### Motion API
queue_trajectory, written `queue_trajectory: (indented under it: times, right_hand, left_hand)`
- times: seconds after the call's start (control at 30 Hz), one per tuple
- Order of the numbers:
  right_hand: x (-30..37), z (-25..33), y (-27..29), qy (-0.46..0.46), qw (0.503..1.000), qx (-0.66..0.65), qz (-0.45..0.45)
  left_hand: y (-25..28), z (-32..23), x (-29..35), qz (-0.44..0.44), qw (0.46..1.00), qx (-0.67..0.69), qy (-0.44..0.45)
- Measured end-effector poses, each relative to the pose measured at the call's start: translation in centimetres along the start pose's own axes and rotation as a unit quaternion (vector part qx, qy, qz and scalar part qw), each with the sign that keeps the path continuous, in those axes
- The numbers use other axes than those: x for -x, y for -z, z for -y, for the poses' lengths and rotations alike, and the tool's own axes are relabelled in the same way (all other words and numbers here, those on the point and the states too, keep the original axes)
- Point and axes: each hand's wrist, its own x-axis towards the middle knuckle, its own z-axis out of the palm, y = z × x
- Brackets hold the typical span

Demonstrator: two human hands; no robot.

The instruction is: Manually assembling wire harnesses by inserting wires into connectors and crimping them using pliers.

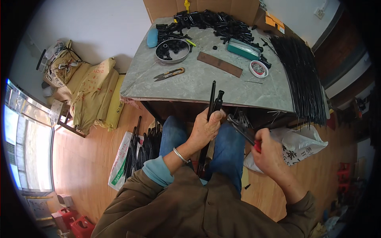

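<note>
1. On the far left I see tan sacks (93, 91) stacked against the wall.
2. On the floor left of the knees, a batch of black rods (150, 146) leans over a white bag (119, 162).
3. On the left part of the grey table (182, 87), I pick out a blue object (152, 37), a round metal bowl (171, 62) with small black parts inside, and snips (170, 74) lying nearer the edge.
4. Near the centre, the left hand (208, 127) has its fingers closed around a slim black rod (213, 95) and a thicker black tube (219, 101). Both stand up out of the fist side by side, over the knees and just in front of the table's near edge.
5. Beyond them I have a brown strip (219, 64) lying aslant, with a heap of black fittings (210, 22) at the far side.
6. Right of centre, the right hand (269, 154) grips the pliers (245, 134) by the red handles. Their head points left, close to the left hand; I cannot tell whether its jaws are parted.
7. Farther along sit a green box (240, 51) and a small white dish (260, 77).
8. At the right edge, long black strands (297, 75) lie bundled on the table, with a white sack (311, 139) on the floor below.
</note>
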Motion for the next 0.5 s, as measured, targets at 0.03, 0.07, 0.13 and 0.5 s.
queue_trajectory:
  times: [0.03, 0.07, 0.13, 0.5]
  right_hand:
    - [-0.2, -0.1, 0.6, 0.038, 0.997, 0.045, -0.04]
    - [-0.4, 0.0, 1.1, 0.075, 0.99, 0.09, -0.081]
    - [-1.4, 0.6, 1.6, 0.128, 0.98, 0.095, -0.115]
    - [-0.7, 0.1, -1.5, 0.118, 0.98, 0.08, -0.137]
  left_hand:
    - [0.2, 0.2, -0.1, -0.001, 1.0, -0.003, 0.0]
    - [0.5, 0.6, -0.3, -0.013, 1.0, 0.004, 0.006]
    - [0.5, 0.7, -0.2, -0.023, 1.0, 0.01, 0.012]
    - [-0.9, 0.2, -0.5, -0.105, 0.994, 0.015, 0.033]
